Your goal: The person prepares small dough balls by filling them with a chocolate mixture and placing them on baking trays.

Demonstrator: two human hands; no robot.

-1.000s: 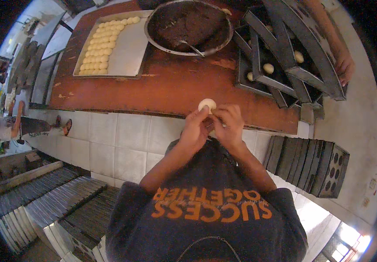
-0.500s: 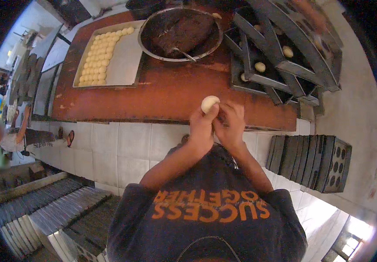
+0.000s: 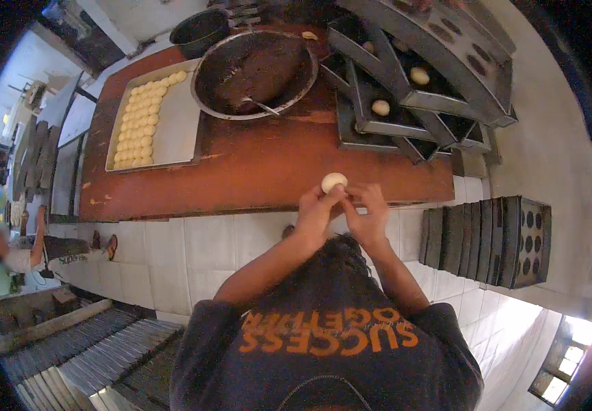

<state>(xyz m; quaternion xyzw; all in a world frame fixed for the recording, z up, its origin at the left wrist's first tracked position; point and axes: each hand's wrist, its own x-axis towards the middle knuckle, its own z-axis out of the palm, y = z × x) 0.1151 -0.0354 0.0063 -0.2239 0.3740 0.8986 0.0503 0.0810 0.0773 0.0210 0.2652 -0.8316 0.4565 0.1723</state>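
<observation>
A small pale dough ball (image 3: 334,181) is held up near the table's front edge. My left hand (image 3: 314,218) is closed around it from the left, thumb lying across its near side. My right hand (image 3: 370,214) meets it from the right, thumb and fingertips bent in at its near edge, the contact partly hidden. Ahead stands a wide metal bowl (image 3: 203,99) of dark brown filling (image 3: 258,72), a spoon (image 3: 263,106) leaning in it. To its left, a shallow metal tray (image 3: 176,140) carries rows of dough balls (image 3: 138,127).
Dark metal pans (image 3: 405,127) are stacked crosswise at the table's right end, some with dough balls inside. Moulds with round holes (image 3: 530,240) stand on the floor at right. A black basin (image 3: 200,33) sits behind the bowl. Another person (image 3: 18,253) is at far left.
The view has shifted, so the table and its things sit lower and further left. Both hands still hold the dough ball; the right fingers have spread slightly and moved along its edge.
</observation>
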